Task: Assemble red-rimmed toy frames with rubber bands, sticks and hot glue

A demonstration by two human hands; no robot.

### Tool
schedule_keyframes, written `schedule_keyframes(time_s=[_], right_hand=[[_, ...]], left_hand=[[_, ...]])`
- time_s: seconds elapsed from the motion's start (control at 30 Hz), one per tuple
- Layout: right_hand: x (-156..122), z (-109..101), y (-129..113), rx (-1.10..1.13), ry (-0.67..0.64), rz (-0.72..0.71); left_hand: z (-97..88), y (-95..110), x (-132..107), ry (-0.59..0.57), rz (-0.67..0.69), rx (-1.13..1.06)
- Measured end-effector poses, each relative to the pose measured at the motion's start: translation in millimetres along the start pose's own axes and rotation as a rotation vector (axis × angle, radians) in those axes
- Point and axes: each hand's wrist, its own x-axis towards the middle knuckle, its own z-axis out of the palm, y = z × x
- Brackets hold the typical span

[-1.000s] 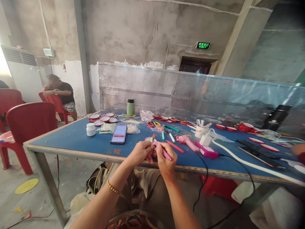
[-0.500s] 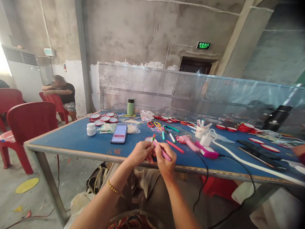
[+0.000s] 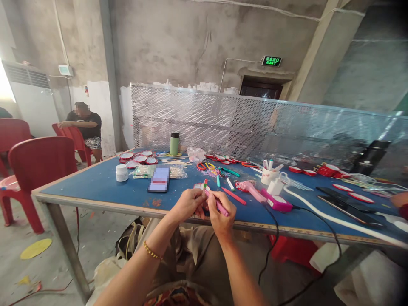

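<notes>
Near the table's front edge my two hands meet over the rim. My right hand (image 3: 223, 212) is closed round a thick pink pen (image 3: 222, 208), its tip slanting up and left toward my left fingertips. Closed in a pinch, my left hand (image 3: 188, 203) has its thumb and fingertips against the pen's tip; what lies between them is too small to make out. A small red and green strip (image 3: 205, 183) stands up just beyond the fingers. Behind it, partly hidden, is a white disc with a red rim (image 3: 199, 186).
On the blue table (image 3: 95, 187) are a phone (image 3: 158, 179), a white jar (image 3: 121, 173), a green bottle (image 3: 174, 143), red-rimmed discs (image 3: 140, 159), a pink glue gun (image 3: 251, 190), a magenta box (image 3: 277, 202) and a cup of pens (image 3: 269, 175). Another person (image 3: 84, 121) sits at far left.
My hands and the pink pen stay almost in place. The seated person at far left has raised and turned their head.
</notes>
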Motion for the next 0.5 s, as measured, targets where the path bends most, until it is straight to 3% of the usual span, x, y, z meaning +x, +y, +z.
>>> schedule_keyframes(time_s=[0.5], right_hand=[[-0.7, 0.9, 1.1, 0.017, 0.038, 0.054]], left_hand=[[-0.6, -2.8, 1.2, 0.005, -0.004, 0.011]])
